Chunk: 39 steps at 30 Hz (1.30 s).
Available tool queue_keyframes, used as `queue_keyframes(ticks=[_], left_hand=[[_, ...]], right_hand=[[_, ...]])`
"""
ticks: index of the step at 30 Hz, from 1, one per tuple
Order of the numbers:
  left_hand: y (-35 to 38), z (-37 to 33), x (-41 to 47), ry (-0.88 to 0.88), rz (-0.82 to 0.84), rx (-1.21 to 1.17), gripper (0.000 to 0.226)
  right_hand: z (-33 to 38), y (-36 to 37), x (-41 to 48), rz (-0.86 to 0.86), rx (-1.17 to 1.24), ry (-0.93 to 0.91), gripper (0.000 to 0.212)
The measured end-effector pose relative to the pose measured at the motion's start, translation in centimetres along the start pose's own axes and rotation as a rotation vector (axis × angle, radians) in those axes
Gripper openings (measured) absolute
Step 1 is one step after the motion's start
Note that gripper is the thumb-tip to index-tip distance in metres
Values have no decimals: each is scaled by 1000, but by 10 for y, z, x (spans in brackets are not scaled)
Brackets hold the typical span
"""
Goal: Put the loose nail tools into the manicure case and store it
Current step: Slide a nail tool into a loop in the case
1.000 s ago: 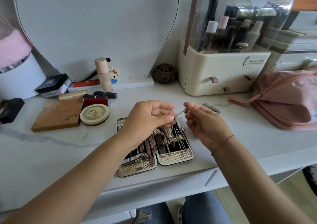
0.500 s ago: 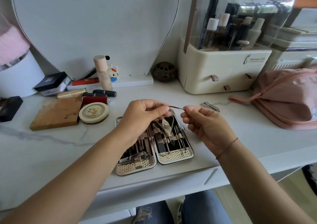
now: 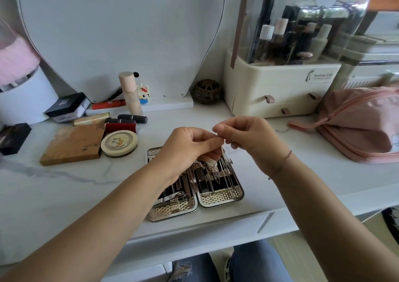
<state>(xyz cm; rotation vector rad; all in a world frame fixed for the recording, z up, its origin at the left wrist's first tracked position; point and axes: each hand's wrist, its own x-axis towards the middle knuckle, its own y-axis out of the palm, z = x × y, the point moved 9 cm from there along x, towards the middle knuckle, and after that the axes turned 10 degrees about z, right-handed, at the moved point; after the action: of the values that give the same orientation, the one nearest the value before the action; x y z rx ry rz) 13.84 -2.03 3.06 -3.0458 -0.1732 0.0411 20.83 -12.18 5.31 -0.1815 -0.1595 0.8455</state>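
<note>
Head view, hands (image 3: 190, 150) (image 3: 252, 139) nearly hiding tool (image 3: 222, 147)

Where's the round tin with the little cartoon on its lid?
In the head view, the round tin sits on the white tabletop, left of the open manicure case. It is right beside the brown flat box, with a red tube just behind it.

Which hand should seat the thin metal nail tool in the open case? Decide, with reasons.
Probably left. Both pinch the thin metal nail tool, but the left hand hovers directly over the open silver manicure case, while the right hand is off past its far right corner.
</note>
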Motion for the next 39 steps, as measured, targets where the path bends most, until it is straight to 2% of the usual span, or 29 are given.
queue_keyframes(ticks=[6, 11, 16, 20, 26, 35, 39], left_hand=[[2, 3, 3, 2, 3, 84, 9], [-23, -13, -5, 126, -114, 574, 19], [-38, 5, -11, 107, -89, 815, 39], [-36, 17, -9, 74, -64, 870, 50], [-39, 22, -6, 33, -73, 893, 59], [-39, 23, -5, 44, -83, 904, 62], [-40, 23, -4, 45, -86, 893, 61]], right_hand=[[0, -1, 7, 88, -181, 8, 5], [-19, -20, 20, -24, -106, 31, 7], [-40, -23, 35, 23, -86, 107, 9], [-38, -23, 44, 59, -113, 109, 11], [-42, -5, 39, 226, -187, 127, 6], [-36, -2, 23, 253, -491, 17, 10], [-35, -4, 10, 259, -548, -40, 21]])
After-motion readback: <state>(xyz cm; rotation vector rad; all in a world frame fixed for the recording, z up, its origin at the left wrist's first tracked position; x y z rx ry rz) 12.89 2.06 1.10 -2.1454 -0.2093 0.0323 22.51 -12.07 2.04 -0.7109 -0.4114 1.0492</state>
